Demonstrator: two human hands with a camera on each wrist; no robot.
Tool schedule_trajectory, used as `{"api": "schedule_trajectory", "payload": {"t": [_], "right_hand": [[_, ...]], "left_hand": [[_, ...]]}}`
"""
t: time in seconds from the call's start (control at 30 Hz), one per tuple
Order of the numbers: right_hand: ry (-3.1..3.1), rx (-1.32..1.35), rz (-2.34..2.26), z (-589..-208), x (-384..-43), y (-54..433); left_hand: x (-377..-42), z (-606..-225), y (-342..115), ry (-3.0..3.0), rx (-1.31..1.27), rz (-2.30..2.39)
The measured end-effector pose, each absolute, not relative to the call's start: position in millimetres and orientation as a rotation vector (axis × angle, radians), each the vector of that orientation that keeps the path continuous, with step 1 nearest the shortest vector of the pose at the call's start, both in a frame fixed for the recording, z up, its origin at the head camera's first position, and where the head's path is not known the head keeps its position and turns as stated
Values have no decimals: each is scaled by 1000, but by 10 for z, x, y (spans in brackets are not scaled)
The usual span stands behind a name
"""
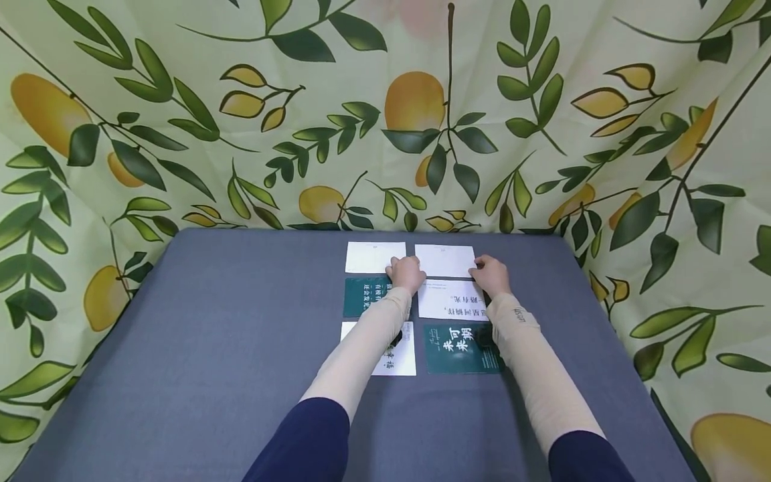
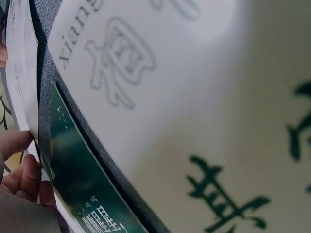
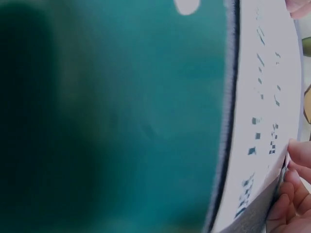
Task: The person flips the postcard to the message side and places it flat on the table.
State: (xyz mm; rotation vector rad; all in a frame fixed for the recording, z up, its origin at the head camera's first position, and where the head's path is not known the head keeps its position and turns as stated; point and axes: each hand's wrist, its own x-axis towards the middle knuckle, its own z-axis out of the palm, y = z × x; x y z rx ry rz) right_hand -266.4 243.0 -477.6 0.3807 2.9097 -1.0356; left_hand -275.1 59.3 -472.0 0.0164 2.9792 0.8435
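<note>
Postcards lie in two columns of three. In the head view my left hand [image 1: 406,273] is at the right edge of the blank white back-left postcard [image 1: 370,256], pinching that edge between thumb and fingers. My right hand [image 1: 492,276] pinches the lower right corner of the white back-right postcard [image 1: 446,260]. The left wrist view shows the left thumb [image 2: 19,141] above the curled fingers at a card edge. In the right wrist view the right thumb [image 3: 300,153] faces the bent fingers across a thin edge.
Under the left forearm are a green postcard [image 1: 355,296] and a white lettered postcard [image 1: 403,365]. On the right lie a white lettered postcard [image 1: 442,301] and a green one [image 1: 446,358]. A grey cloth covers the table [image 1: 253,321]; a leaf-and-fruit patterned curtain [image 1: 199,174] hangs behind.
</note>
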Motion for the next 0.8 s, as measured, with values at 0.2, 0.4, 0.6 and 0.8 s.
{"api": "schedule_trajectory", "payload": {"t": [0.2,0.4,0.6,0.8], "right_hand": [[2875,369,-1052,-4771,-2669,2448],[2838,452,-1162,-4737,-2624,2467],[2772,534,-1319,-4748,-2570,2506],[2749,549,-1467,-4776,-2467,2473]], "left_hand": [[-2765,-4691,569,3000,51,736],[-2766,-4668,521,3016,117,731],[-2718,-4617,439,3029,224,880],[-2523,-4547,361,3030,346,935]]}}
